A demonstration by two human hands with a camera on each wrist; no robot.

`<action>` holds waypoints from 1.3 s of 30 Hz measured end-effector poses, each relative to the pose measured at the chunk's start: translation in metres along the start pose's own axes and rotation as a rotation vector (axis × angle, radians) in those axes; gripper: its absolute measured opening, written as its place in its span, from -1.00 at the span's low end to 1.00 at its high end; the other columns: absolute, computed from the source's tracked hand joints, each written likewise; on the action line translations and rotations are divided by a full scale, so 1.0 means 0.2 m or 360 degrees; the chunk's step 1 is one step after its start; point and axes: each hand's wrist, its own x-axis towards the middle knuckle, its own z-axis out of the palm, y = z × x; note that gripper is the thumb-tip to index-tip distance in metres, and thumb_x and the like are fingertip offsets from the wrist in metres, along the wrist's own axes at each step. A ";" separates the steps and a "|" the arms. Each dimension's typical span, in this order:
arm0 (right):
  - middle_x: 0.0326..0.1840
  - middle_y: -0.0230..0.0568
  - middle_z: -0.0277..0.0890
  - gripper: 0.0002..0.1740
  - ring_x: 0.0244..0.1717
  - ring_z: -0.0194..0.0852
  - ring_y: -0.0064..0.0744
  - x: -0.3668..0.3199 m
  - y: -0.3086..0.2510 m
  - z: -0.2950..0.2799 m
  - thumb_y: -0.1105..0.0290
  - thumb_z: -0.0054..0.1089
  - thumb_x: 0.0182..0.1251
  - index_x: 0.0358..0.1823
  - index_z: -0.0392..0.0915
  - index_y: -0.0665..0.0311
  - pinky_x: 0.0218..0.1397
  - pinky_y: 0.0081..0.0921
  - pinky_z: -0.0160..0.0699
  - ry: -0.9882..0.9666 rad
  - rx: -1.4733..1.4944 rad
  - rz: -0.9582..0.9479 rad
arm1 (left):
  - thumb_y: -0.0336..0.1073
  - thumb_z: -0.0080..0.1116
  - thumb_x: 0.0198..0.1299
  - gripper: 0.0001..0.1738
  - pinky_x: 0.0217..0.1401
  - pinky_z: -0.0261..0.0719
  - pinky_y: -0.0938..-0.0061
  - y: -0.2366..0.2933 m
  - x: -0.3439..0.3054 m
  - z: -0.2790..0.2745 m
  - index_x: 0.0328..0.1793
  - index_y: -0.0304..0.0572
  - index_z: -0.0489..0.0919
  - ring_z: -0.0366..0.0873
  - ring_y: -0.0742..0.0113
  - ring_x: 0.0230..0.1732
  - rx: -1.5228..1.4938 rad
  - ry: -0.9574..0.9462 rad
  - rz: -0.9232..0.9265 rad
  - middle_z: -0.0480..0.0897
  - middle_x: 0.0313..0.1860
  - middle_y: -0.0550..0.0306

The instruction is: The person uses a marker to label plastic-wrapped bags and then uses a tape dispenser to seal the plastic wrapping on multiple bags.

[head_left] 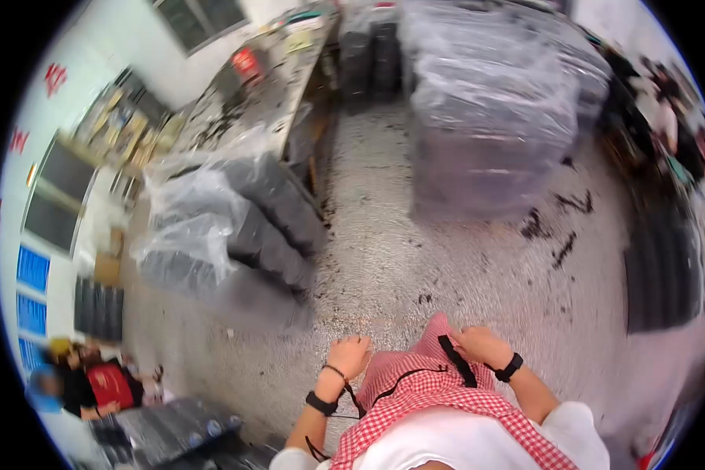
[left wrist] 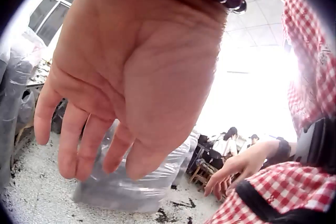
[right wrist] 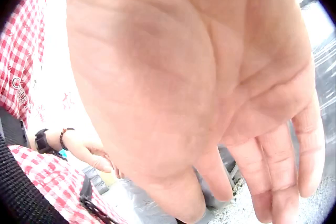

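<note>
Apron (head_left: 446, 398), red-checked, hangs on the person's front, its middle between the two hands and nearer the body than either. Its black strap (head_left: 458, 362) lies just beside the fingers of the right hand (head_left: 480, 345); whether they touch I cannot tell. At the apron's other side is the left hand (head_left: 350, 355), just beside the cloth.

Both hands hang loose: in the wrist views the palms are bare, the fingers long, slightly bent and a little apart. Each forearm reaches forward from the body, a black watch (head_left: 509, 366) on the right wrist, a black band and a bead bracelet (head_left: 335, 372) on the left.

Ahead, the speckled floor (head_left: 368, 258) runs as a lane between two wrapped loads. On its left side stands the smaller bundle (head_left: 243, 211), by the near end of the worktable (head_left: 270, 110); on its right, farther off, is the large stack (head_left: 493, 117), covered in clear film. Black scraps (head_left: 576, 202) lie beside that stack's near right corner. Toward the floor's right edge stand dark rolls (head_left: 664, 278), well apart from the right hand. Near the floor's left edge is another person (head_left: 106, 384).
</note>
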 end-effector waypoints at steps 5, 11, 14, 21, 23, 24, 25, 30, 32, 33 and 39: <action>-0.42 0.01 0.56 -0.69 -0.38 0.58 0.02 0.67 0.35 -0.06 0.28 0.22 0.09 -0.18 0.45 0.27 -0.37 -0.14 0.56 -0.0105 -0.0053 0.0090 | -0.19 0.08 0.13 -0.72 0.02 0.37 -0.02 -0.32 0.59 -0.23 -0.03 -0.02 0.50 0.55 0.08 -0.04 -0.0015 -0.0012 0.0009 0.58 -0.16 0.05; -0.41 0.02 0.56 -0.68 -0.33 0.60 -0.01 1.55 0.85 -0.43 0.20 0.19 0.16 -0.14 0.49 0.23 -0.33 -0.16 0.58 -0.0244 -0.0176 0.0023 | -0.14 0.24 0.02 -0.45 0.22 0.07 -0.28 -0.70 1.37 -0.71 0.19 0.08 0.42 0.16 -0.09 0.32 0.0058 0.0279 -0.0231 0.32 0.22 -0.15; -0.37 0.00 0.55 -0.71 -0.32 0.58 -0.01 2.03 1.03 -0.76 0.25 0.21 0.11 -0.18 0.47 0.22 -0.29 -0.11 0.55 -0.0106 -0.0175 0.0136 | -0.07 0.32 -0.06 -0.27 0.28 0.00 -0.27 -0.92 1.66 -1.11 0.30 0.11 0.34 0.00 -0.23 0.41 0.0189 0.0730 -0.0429 0.14 0.38 -0.26; -0.44 -0.20 0.47 -0.74 -0.35 0.54 -0.16 2.97 1.39 -1.24 0.28 0.23 0.05 -0.28 0.41 0.18 -0.30 -0.26 0.48 0.0181 -0.0502 -0.0151 | 0.22 0.32 -0.12 0.02 0.31 -0.15 -0.43 -1.84 2.03 -1.56 0.50 0.40 0.11 -0.25 -0.43 0.48 0.0216 0.1593 -0.1872 -0.21 0.52 -0.29; -0.43 -0.16 0.51 -0.76 -0.34 0.57 -0.13 3.12 1.42 -1.31 0.26 0.19 0.09 -0.26 0.43 0.19 -0.31 -0.24 0.50 0.0206 -0.0511 -0.0177 | 0.34 0.28 -0.14 0.06 0.27 -0.07 -0.46 -2.12 2.18 -1.51 0.52 0.56 0.02 -0.28 -0.48 0.47 -0.0094 0.1453 -0.2185 -0.28 0.54 -0.25; -0.43 -0.16 0.51 -0.76 -0.34 0.57 -0.13 3.22 1.46 -1.33 0.26 0.19 0.09 -0.26 0.43 0.19 -0.31 -0.24 0.50 0.0226 -0.0521 -0.0179 | 0.43 0.19 -0.13 0.05 0.24 -0.06 -0.52 -2.30 2.26 -1.35 0.52 0.58 0.01 -0.30 -0.51 0.47 -0.0196 0.1549 -0.2027 -0.29 0.55 -0.16; -0.42 -0.11 0.53 -0.75 -0.34 0.58 -0.10 3.26 1.49 -1.30 0.25 0.17 0.10 -0.25 0.43 0.20 -0.32 -0.22 0.52 0.0032 -0.0497 -0.0119 | 0.45 0.14 -0.12 0.03 0.22 -0.08 -0.55 -2.36 2.35 -1.32 0.51 0.56 0.03 -0.33 -0.51 0.47 -0.0336 0.1179 -0.2234 -0.30 0.56 -0.10; -0.45 -0.03 0.52 -0.71 -0.36 0.57 0.00 3.69 1.66 -1.49 0.19 0.11 0.21 -0.17 0.45 0.23 -0.35 -0.15 0.54 -0.0398 -0.0221 -0.0383 | 0.43 0.07 -0.07 0.01 0.18 -0.12 -0.62 -2.41 2.58 -1.49 0.53 0.45 0.01 -0.50 -0.49 0.49 -0.0558 0.0371 -0.2433 -0.37 0.59 0.06; -0.46 -0.05 0.51 -0.72 -0.37 0.56 0.00 3.89 1.73 -1.61 0.20 0.10 0.22 -0.18 0.45 0.25 -0.36 -0.15 0.54 -0.0307 -0.0272 -0.0334 | 0.42 0.08 -0.06 0.04 0.17 -0.12 -0.63 -2.43 2.57 -1.48 0.55 0.37 -0.02 -0.50 -0.49 0.49 -0.0583 0.0231 -0.2457 -0.39 0.59 0.06; -0.42 -0.05 0.53 -0.72 -0.37 0.57 -0.03 4.01 1.80 -1.65 0.20 0.12 0.21 -0.17 0.46 0.24 -0.37 -0.17 0.54 -0.0269 -0.0323 -0.0310 | 0.41 0.10 -0.05 0.06 0.17 -0.11 -0.63 -2.45 2.59 -1.47 0.55 0.32 -0.04 -0.48 -0.49 0.49 -0.0554 0.0206 -0.2467 -0.39 0.59 0.07; -0.43 -0.08 0.56 -0.75 -0.39 0.60 -0.06 4.70 2.25 -1.68 0.25 0.13 0.14 -0.20 0.48 0.22 -0.39 -0.19 0.55 -0.0382 -0.0412 -0.0364 | 0.44 0.04 -0.01 0.08 0.21 0.03 -0.53 -2.55 2.64 -1.37 0.57 0.34 -0.14 -0.48 -0.38 0.52 -0.0432 -0.0226 -0.2709 -0.55 0.57 0.15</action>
